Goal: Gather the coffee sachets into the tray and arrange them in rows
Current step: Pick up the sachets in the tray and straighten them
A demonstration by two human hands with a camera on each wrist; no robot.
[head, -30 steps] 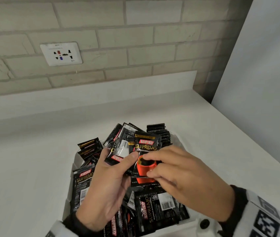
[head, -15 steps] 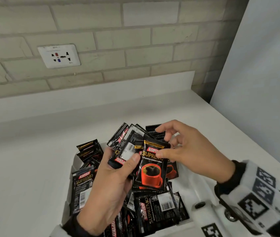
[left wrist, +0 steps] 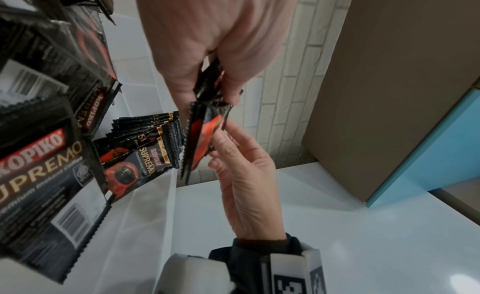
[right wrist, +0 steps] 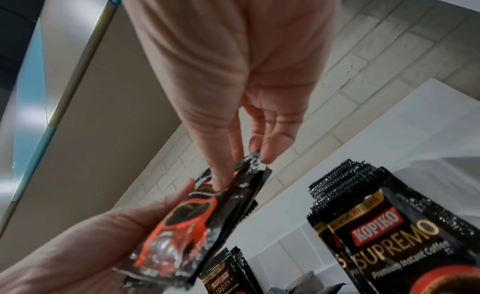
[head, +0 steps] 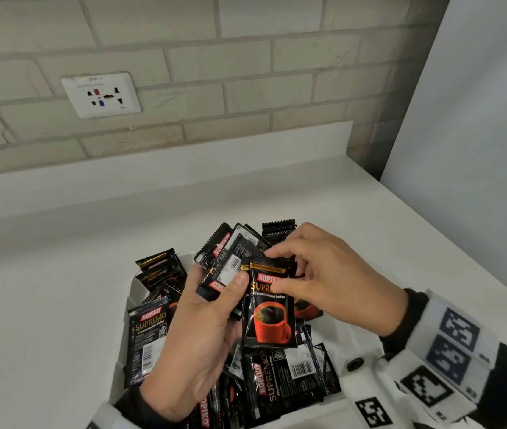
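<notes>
My left hand (head: 219, 300) grips a fan of black Kopiko sachets (head: 230, 258) above the white tray (head: 131, 294). The front sachet (head: 272, 317) shows a red cup and faces me. With thumb and fingertips, my right hand (head: 277, 270) pinches that sachet's top edge. The left wrist view shows the held bundle (left wrist: 200, 138) edge-on between both hands. In the right wrist view the pinch (right wrist: 241, 171) sits on the sachet's upper corner. Loose sachets (head: 283, 379) lie jumbled in the tray. Upright sachets stand at its far right (head: 278, 230) and far left (head: 159, 267).
The tray sits on a white counter (head: 45, 305) against a brick wall with a socket plate (head: 101, 95). A pale cabinet panel (head: 478, 150) closes off the right side. Marker-covered camera mounts (head: 450, 351) sit on my wrists.
My right hand lifted off the front sachet's middle, reached towards the far upright stack, and now pinches the sachet's top edge. The left hand kept its fan nearly still.
</notes>
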